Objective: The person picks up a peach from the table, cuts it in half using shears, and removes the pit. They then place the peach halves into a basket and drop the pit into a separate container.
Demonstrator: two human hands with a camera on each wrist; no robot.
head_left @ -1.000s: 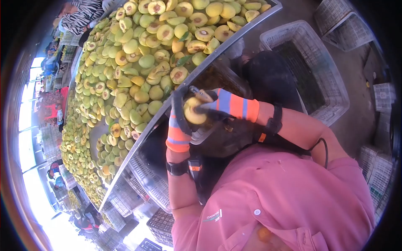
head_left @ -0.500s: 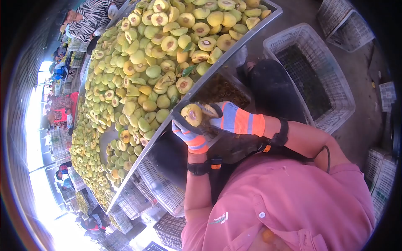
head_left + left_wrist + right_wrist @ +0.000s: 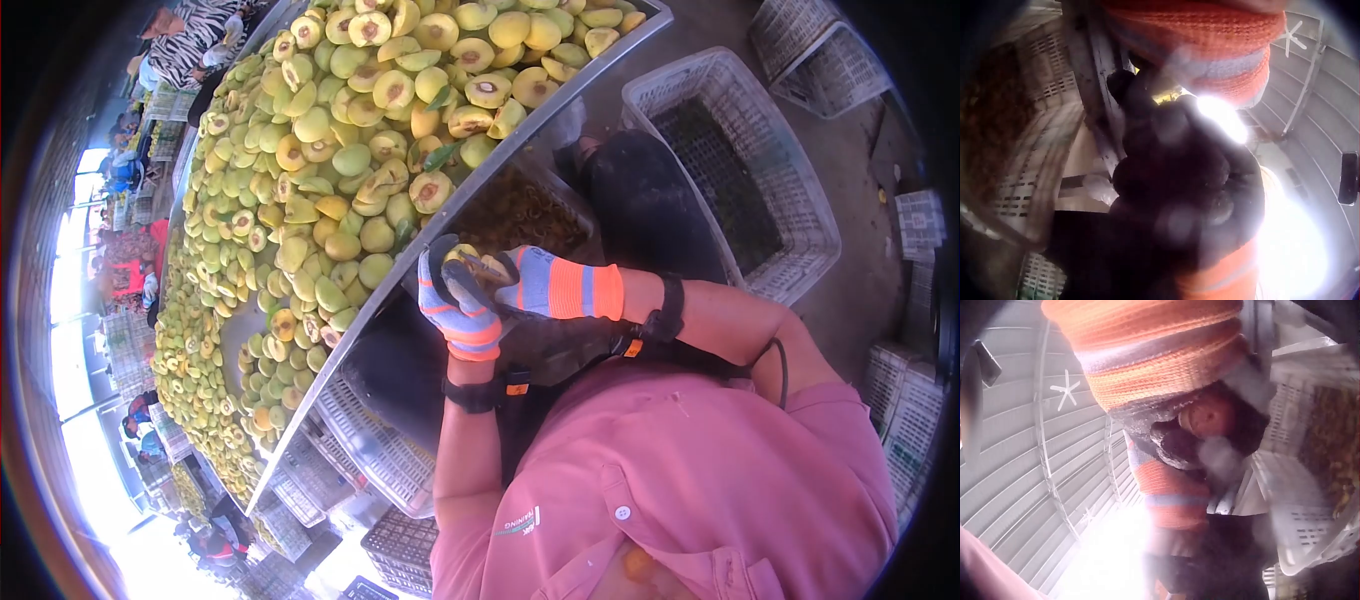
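My gloved left hand (image 3: 458, 308) grips a yellow-green fruit (image 3: 460, 252), its dark fingers covering most of it. Pressed close beside it, my right hand (image 3: 532, 282) holds a small tool. In the right wrist view the round brown end of the tool's handle (image 3: 1210, 417) shows inside the curled fist; its tip is hidden by the fingers. A yellow bit of fruit (image 3: 1167, 97) peeks out between the gloves in the left wrist view. Both hands are over my lap, right by the metal edge of a table (image 3: 385, 282) heaped with halved fruit (image 3: 345, 160).
Under the table edge stands a bin with brown scraps (image 3: 535, 210). A pale plastic crate (image 3: 800, 230) is to the right of my leg, and another crate (image 3: 375, 440) stands to the left. Several people work along the far side, one in a striped top (image 3: 195, 45).
The fruit has turned: half a second ago its cut face with the pit area showed, and now fingers cover most of it. The hands have come closer together.
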